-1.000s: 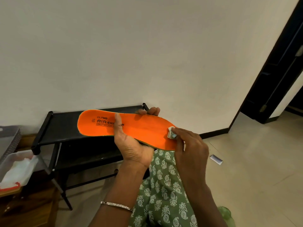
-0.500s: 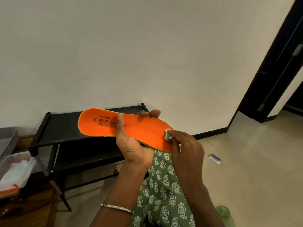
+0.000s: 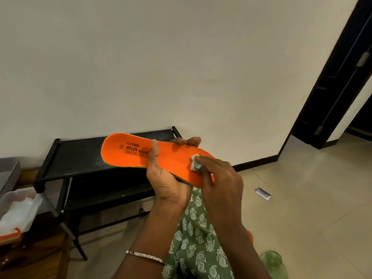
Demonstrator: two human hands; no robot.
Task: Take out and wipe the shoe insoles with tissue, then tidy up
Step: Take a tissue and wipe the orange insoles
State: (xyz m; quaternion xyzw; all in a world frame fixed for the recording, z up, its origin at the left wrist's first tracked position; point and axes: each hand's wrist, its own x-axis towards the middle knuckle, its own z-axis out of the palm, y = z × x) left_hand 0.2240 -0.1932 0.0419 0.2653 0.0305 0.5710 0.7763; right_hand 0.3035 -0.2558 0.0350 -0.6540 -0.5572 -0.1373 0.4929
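Note:
An orange insole (image 3: 130, 155) with black print lies flat in the air in front of me, its heel end to the left. My left hand (image 3: 168, 182) grips it from below at the middle, thumb across the top and fingertips over the far edge. My right hand (image 3: 219, 182) pinches a small folded white tissue (image 3: 194, 163) and presses it onto the insole's right part. The insole's toe end is hidden behind my right hand.
A black two-tier shoe rack (image 3: 80, 158) stands against the white wall behind the insole. A clear plastic box (image 3: 18, 210) with white tissue sits at the left. A small paper scrap (image 3: 262, 193) lies on the tiled floor. A dark doorway (image 3: 340, 77) is at the right.
My right hand has slid the tissue a little leftward along the insole, toward the middle. My left hand keeps the same grip.

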